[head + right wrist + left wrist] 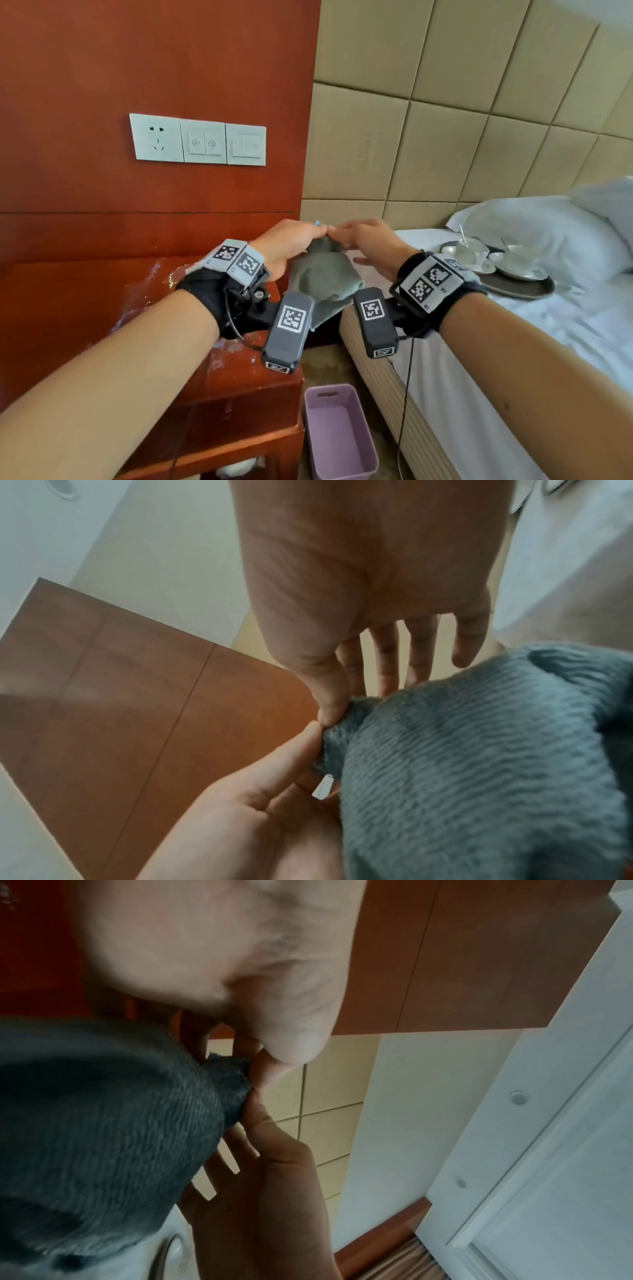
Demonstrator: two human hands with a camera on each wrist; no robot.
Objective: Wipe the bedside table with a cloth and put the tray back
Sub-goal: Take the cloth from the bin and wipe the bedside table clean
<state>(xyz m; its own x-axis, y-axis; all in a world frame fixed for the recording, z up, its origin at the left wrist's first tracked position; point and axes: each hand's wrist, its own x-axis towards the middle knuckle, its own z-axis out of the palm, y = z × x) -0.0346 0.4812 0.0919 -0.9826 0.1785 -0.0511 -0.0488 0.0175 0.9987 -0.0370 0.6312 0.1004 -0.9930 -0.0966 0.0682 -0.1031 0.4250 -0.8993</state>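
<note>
A grey fleece cloth [325, 277] hangs bunched in the air between the bedside table and the bed. My left hand [318, 233] pinches its top corner, and my right hand [337, 234] pinches the same corner right beside it. The left wrist view shows my left hand [263, 1066] gripping the cloth [103, 1123]. In the right wrist view my right hand [334, 710] nips the cloth [479, 750] with thumb and forefinger, its other fingers straight. The red-brown bedside table [102, 291] carries white smears. A dark round tray [520, 289] with cups and saucers lies on the bed.
A lilac bin [339, 435] stands on the floor in the gap between table and bed. White pillows [548, 233] lie behind the tray. A socket and switch panel [197, 140] is on the wooden wall above the table.
</note>
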